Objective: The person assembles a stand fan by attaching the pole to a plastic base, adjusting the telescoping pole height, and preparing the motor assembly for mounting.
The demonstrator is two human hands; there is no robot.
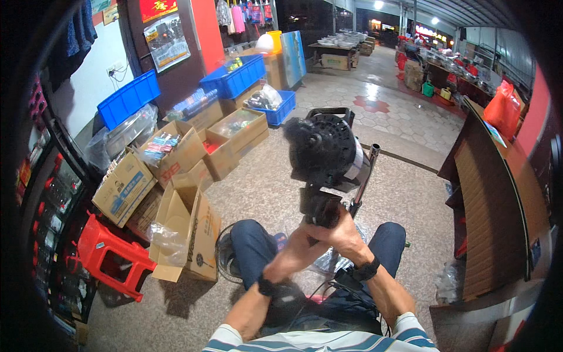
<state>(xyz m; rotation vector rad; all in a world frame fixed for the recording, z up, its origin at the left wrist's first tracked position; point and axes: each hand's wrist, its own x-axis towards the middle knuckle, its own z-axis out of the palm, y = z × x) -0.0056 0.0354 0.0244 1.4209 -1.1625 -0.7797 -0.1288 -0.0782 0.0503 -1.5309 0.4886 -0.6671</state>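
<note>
A black fan motor, round with a slotted housing, stands tilted in front of me between my knees. Its front is smeared by motion. Below the housing a short black neck ends just above my hands. Around the bottom of that neck my right hand is closed. My left hand is blurred, closed against the neck from the left and touching the right hand; its fingertips are partly hidden. A shiny metal pole rises beside the motor on the right. Dark cords lie across my lap.
Open cardboard boxes and blue plastic bins line the left side, near a red stool. A brown board shelf stands close on the right, with a red bag above. Clear plastic wrap lies between my legs.
</note>
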